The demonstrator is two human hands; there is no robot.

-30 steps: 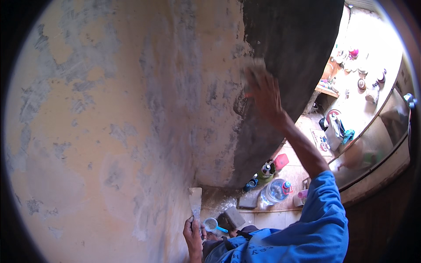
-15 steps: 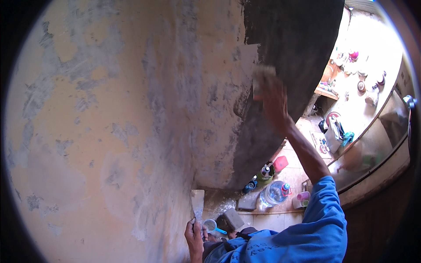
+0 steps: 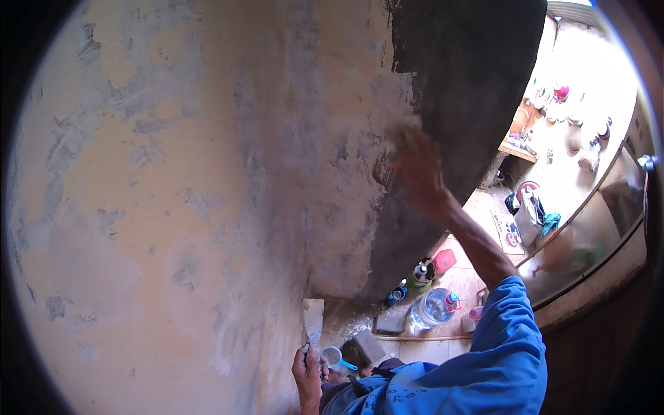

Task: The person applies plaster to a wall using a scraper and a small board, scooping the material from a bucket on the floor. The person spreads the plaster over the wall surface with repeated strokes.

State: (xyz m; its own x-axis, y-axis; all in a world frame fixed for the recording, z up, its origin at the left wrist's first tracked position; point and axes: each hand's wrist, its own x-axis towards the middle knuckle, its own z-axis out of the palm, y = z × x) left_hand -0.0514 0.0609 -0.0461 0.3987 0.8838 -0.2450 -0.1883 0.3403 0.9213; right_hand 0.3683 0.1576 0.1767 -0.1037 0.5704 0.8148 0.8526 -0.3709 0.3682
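Note:
My left hand (image 3: 309,368) is closed around the handle of a putty knife (image 3: 314,324), its broad, smeared blade pointing up beside the foot of the wall. My right arm reaches up and forward, and my right hand (image 3: 420,164) is closed on a pale, flat-edged tool (image 3: 403,131). Motion blurs that tool, so its kind cannot be made out. It is at the wall (image 3: 207,152), along the ragged border between the patchy cream-and-grey coat and the dark grey surface (image 3: 470,83). Whether it touches the wall I cannot tell.
Below are a round vessel with a blue handle (image 3: 333,355), grey blocks (image 3: 368,346), a clear water jug (image 3: 434,307), a green container (image 3: 420,277), and a red container (image 3: 444,261). Farther right are a printed mat (image 3: 508,232), bags (image 3: 531,211) and a glass-like panel (image 3: 588,242).
My right hand has moved a little left and down along the wall with the pale tool. My left hand and its putty knife stay nearly in place.

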